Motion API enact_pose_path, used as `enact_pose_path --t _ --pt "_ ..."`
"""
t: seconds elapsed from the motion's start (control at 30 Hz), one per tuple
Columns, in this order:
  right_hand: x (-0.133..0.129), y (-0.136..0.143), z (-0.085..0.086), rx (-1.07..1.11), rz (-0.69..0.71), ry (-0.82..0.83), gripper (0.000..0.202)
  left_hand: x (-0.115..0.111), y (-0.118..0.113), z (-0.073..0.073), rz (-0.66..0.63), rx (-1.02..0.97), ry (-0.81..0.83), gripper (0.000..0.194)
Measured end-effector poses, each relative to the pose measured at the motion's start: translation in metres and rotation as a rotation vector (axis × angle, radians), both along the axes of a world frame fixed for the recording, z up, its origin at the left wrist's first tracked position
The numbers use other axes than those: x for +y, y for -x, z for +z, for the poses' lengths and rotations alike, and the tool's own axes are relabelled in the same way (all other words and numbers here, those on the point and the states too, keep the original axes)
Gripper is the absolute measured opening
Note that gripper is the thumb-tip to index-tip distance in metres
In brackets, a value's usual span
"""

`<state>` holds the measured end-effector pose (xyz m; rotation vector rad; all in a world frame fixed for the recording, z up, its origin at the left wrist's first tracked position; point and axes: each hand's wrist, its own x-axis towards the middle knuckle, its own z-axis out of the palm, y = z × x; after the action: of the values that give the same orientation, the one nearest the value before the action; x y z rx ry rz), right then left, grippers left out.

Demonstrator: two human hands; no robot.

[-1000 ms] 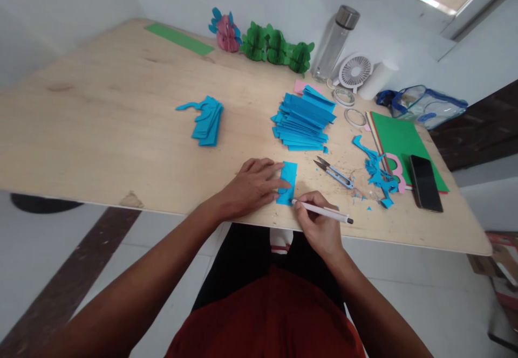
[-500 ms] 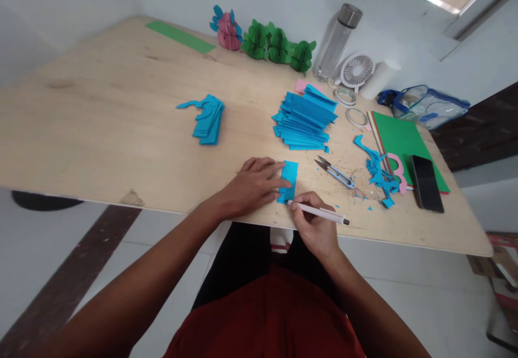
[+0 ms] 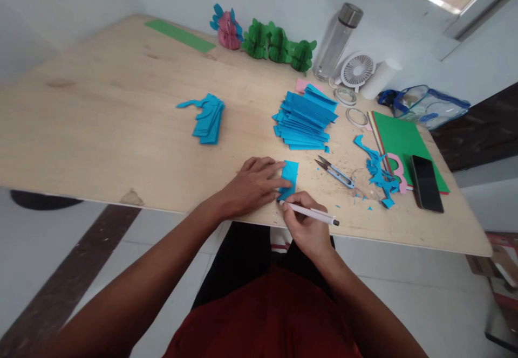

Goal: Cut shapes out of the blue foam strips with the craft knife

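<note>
A small rectangle of blue paper (image 3: pixel 290 172) lies near the table's front edge. My left hand (image 3: pixel 259 185) rests flat on its left side, fingers stretched out and a little apart. In my right hand (image 3: pixel 309 226) is a white pen (image 3: pixel 313 213), gripped between thumb and fingers. Its tip meets the lower edge of the paper, close to my left fingertips. Part of the paper is hidden under my hands. Thread snips (image 3: pixel 335 172) with pale blue handles lie to the right of the paper. Beyond it sits a fanned pile of blue paper strips (image 3: pixel 305 118).
Cut blue shapes (image 3: pixel 209 119) lie at left. Blue scraps (image 3: pixel 380 172), a phone (image 3: pixel 427 184) and green sheets (image 3: pixel 404 137) are at right. Along the wall stand green paper figures (image 3: pixel 277 45), a clear bottle (image 3: pixel 338 42), a small fan (image 3: pixel 357 70) and tape rolls (image 3: pixel 345 97).
My right hand and the pen have shifted left along the lower edge of the blue paper. My left hand stays where it was.
</note>
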<state>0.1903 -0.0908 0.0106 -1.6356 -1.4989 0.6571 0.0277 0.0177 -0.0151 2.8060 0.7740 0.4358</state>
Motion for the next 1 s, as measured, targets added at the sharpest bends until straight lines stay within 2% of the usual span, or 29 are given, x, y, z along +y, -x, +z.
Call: enact_pose_path --t 0.27,0.37,0.5,0.63,0.77,0.87,1.0 --pt "0.0 -0.015 0.003 0.148 -0.066 -0.087 0.008 -0.001 -0.001 0.005 0.005 0.002 0.031 0.029" --pt "0.001 -0.023 0.002 0.073 0.006 -0.099 0.01 -0.001 -0.001 0.006 0.001 0.006 0.033 0.031" --pt "0.001 -0.026 -0.001 -0.12 0.103 -0.205 0.018 -0.001 -0.001 0.006 0.001 0.005 0.054 0.034" --pt "0.002 -0.027 -0.004 -0.28 0.152 -0.258 0.022 -0.001 -0.001 0.006 0.016 -0.017 0.123 0.037" --pt "0.001 -0.027 -0.005 -0.339 0.169 -0.277 0.022 -0.001 -0.001 0.006 0.036 -0.044 0.173 0.041" --pt "0.002 -0.028 -0.004 -0.283 0.159 -0.274 0.021 -0.001 -0.002 0.007 0.047 -0.048 0.191 0.041" --pt "0.004 -0.027 -0.002 -0.075 0.084 -0.197 0.016 -0.001 -0.002 0.009 0.057 -0.05 0.211 0.041"
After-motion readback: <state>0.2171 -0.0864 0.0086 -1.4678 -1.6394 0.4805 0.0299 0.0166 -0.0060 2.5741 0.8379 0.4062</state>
